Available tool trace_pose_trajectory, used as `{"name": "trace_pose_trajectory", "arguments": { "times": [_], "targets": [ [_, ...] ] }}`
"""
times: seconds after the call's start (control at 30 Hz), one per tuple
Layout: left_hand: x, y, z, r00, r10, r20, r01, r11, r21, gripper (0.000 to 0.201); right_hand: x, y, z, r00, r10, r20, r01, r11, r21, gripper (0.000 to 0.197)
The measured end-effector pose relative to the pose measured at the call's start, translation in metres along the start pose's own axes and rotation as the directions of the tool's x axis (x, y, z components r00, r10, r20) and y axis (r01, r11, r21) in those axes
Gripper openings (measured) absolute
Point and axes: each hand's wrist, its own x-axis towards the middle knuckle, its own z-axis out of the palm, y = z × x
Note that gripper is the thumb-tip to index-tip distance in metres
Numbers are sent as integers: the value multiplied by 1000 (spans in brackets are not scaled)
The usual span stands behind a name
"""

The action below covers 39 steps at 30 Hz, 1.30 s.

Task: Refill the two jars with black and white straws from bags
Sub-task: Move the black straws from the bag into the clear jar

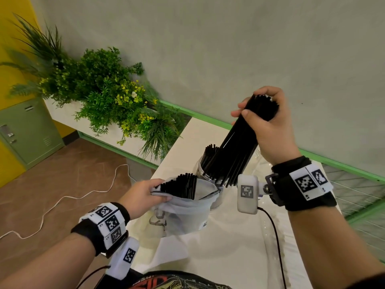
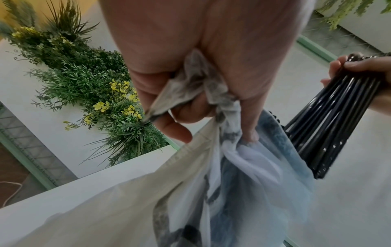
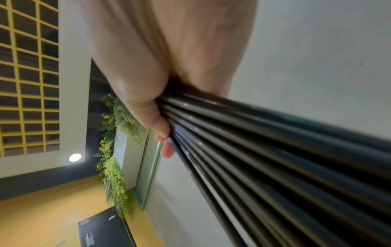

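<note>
Gripping black straws point(image 1: 239, 147) by their tops, right hand point(image 1: 268, 122) risks splaying tips missing the jar point(image 1: 203, 172) below; left hand point(image 1: 141, 197) pinches bag point(image 1: 187, 211) rim.

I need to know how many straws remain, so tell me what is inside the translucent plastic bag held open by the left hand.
Black straws stand upright inside the translucent plastic bag, tops poking above its mouth. Their lower ends and the bag's bottom are veiled by the cloudy film.

Pale grey wall point(image 1: 229, 49), brown floor point(image 1: 62, 174), green locker point(image 1: 27, 130) and a white planter point(image 1: 68, 115) of greenery.
</note>
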Motion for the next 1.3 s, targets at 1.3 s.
{"name": "trace_pose_trajectory", "arguments": {
  "times": [1.3],
  "targets": [
    [0,5,-9,999,-35,-34,39,992,120,20,-12,92,27,950,-20,-312,-10,996,-93,38]
  ]
}}
